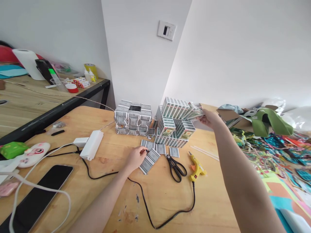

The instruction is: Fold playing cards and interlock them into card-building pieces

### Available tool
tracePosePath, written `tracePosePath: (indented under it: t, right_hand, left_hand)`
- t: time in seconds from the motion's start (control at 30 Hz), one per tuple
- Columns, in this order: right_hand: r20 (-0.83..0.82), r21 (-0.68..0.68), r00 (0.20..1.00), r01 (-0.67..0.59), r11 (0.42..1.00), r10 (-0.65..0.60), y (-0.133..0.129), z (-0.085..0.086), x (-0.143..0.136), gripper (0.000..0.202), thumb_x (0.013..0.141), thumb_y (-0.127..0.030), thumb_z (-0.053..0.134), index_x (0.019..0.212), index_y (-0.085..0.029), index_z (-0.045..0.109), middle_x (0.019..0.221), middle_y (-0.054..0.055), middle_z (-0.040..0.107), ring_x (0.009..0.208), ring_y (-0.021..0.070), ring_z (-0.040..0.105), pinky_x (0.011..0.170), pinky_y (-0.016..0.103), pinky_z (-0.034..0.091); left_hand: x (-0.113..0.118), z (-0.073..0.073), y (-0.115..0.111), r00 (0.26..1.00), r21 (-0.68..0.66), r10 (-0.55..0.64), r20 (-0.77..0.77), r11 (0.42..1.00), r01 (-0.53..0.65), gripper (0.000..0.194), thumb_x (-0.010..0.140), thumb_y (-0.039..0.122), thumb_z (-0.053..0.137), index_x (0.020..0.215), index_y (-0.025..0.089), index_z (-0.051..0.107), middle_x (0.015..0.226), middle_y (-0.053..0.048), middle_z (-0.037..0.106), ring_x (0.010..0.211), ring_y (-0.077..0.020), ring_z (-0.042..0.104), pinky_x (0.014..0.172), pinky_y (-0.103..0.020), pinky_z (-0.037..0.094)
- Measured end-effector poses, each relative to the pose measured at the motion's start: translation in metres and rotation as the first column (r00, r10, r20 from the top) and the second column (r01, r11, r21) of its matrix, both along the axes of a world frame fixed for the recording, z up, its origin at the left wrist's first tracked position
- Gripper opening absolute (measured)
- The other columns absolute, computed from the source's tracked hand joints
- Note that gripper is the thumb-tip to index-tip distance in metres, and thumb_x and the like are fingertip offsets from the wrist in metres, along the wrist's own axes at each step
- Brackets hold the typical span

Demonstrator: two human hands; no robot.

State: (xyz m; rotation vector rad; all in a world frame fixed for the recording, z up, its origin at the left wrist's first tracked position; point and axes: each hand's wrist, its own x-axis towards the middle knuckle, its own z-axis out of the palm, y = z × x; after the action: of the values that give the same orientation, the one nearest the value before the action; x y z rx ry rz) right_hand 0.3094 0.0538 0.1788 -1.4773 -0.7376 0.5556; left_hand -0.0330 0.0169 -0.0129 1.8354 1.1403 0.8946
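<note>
Patterned grey cards [150,161] lie on the wooden table, and my left hand [136,157] is closed at their left edge, its fingertips pinching something I cannot make out. Further right, my right hand [207,118] grips a card box at the right end of a row of upright card boxes [173,108]. More boxes are stacked below that row. Left of the stack stands a structure built of folded patterned cards [133,121], with an opening in its top. Two loose cards, one of them a single card [174,152], lie in front of the stack.
Black scissors [176,168] and a yellow glue gun [196,167] with a black cable lie in front. White sticks [204,152] are to their right. A phone [41,194], a white adapter [91,145] and cables occupy the left. Colourful craft materials [279,155] cover the right.
</note>
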Motion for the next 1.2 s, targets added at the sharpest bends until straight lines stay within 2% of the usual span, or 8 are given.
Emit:
tracePosePath:
  t: [0.1, 0.17, 0.3, 0.43, 0.57, 0.7, 0.93, 1.2]
  right_hand:
    - [-0.044, 0.001, 0.988, 0.152, 0.988, -0.151, -0.022, 0.004, 0.003, 0.013, 0.076, -0.020, 0.056, 0.064, -0.014, 0.054, 0.048, 0.002, 0.058, 0.039, 0.0125, 0.056, 0.032, 0.019, 0.038]
    - [-0.095, 0.219, 0.967, 0.252, 0.943, -0.237, -0.043, 0.010, 0.003, 0.012, 0.076, -0.019, 0.054, 0.065, -0.015, 0.057, 0.049, 0.000, 0.057, 0.039, 0.0102, 0.054, 0.035, 0.019, 0.041]
    - [-0.162, 0.425, 0.987, 0.050, 0.904, 0.022, -0.091, -0.001, -0.022, 0.006, 0.072, -0.024, 0.061, 0.074, -0.018, 0.062, 0.067, 0.002, 0.064, 0.052, 0.0100, 0.059, 0.047, 0.021, 0.048]
    - [-0.316, 0.263, 0.923, -0.138, 0.955, 0.220, -0.116, -0.061, -0.086, 0.025, 0.055, -0.024, 0.074, 0.077, -0.017, 0.063, 0.069, 0.000, 0.066, 0.057, 0.0113, 0.061, 0.052, 0.021, 0.050]
    - [-0.440, 0.043, 0.829, -0.364, 0.930, 0.345, -0.112, -0.131, -0.154, 0.031, 0.057, -0.032, 0.075, 0.081, -0.015, 0.063, 0.069, 0.003, 0.067, 0.055, 0.0144, 0.060, 0.048, 0.023, 0.046]
    - [-0.521, 0.027, 0.774, -0.406, 0.914, 0.359, -0.099, -0.168, -0.189, 0.031, 0.062, -0.038, 0.071, 0.079, -0.014, 0.062, 0.062, 0.000, 0.062, 0.048, 0.0103, 0.052, 0.043, 0.020, 0.038]
    - [-0.632, 0.221, 0.603, -0.462, 0.859, 0.487, -0.097, -0.182, -0.200, 0.028, 0.064, -0.034, 0.071, 0.083, -0.015, 0.064, 0.060, -0.002, 0.056, 0.049, 0.0083, 0.044, 0.047, 0.020, 0.037]
    - [-0.677, 0.271, 0.532, -0.461, 0.845, 0.508, -0.103, -0.184, -0.196, 0.018, 0.066, -0.028, 0.071, 0.081, -0.019, 0.067, 0.071, 0.001, 0.065, 0.057, 0.0109, 0.052, 0.054, 0.021, 0.040]
  left_hand:
    - [0.000, -0.001, 0.001, 0.999, -0.016, 0.014, 0.030, 1.000, -0.014, 0.020, 0.074, 0.026, 0.049, 0.082, 0.020, 0.065, 0.072, -0.003, 0.066, 0.066, -0.0171, 0.060, 0.062, -0.028, 0.045]
    - [0.001, -0.001, 0.001, 0.998, -0.038, 0.030, 0.051, 0.999, -0.028, 0.019, 0.072, 0.026, 0.050, 0.082, 0.019, 0.065, 0.072, -0.003, 0.067, 0.067, -0.0174, 0.060, 0.063, -0.028, 0.046]
    - [0.001, 0.002, -0.001, 0.996, -0.057, 0.048, 0.073, 0.997, -0.044, 0.020, 0.073, 0.028, 0.050, 0.082, 0.020, 0.065, 0.075, -0.003, 0.067, 0.070, -0.0182, 0.061, 0.066, -0.029, 0.046]
    - [0.000, 0.005, -0.004, 0.993, -0.065, 0.058, 0.100, 0.997, -0.051, 0.020, 0.074, 0.030, 0.050, 0.084, 0.020, 0.065, 0.070, -0.002, 0.066, 0.067, -0.0176, 0.060, 0.065, -0.029, 0.046]
    - [-0.002, 0.007, -0.007, 0.972, -0.130, 0.023, 0.232, 0.991, 0.008, 0.029, 0.079, 0.038, 0.046, 0.086, 0.016, 0.064, 0.066, -0.002, 0.064, 0.061, -0.0163, 0.058, 0.061, -0.027, 0.045]
    - [-0.003, 0.010, -0.009, 0.918, -0.234, -0.068, 0.391, 0.957, 0.171, 0.036, 0.080, 0.042, 0.045, 0.095, 0.014, 0.063, 0.077, -0.005, 0.066, 0.068, -0.0175, 0.060, 0.061, -0.027, 0.047]
    - [-0.004, 0.010, -0.010, 0.908, -0.269, -0.044, 0.417, 0.948, 0.169, 0.037, 0.072, 0.032, 0.059, 0.105, 0.015, 0.061, 0.089, -0.007, 0.066, 0.079, -0.0193, 0.060, 0.069, -0.029, 0.049]
    - [-0.007, 0.012, -0.014, 0.902, -0.226, -0.124, 0.414, 0.946, 0.234, 0.041, 0.077, 0.028, 0.054, 0.117, 0.017, 0.056, 0.101, -0.006, 0.066, 0.088, -0.0200, 0.060, 0.075, -0.030, 0.048]
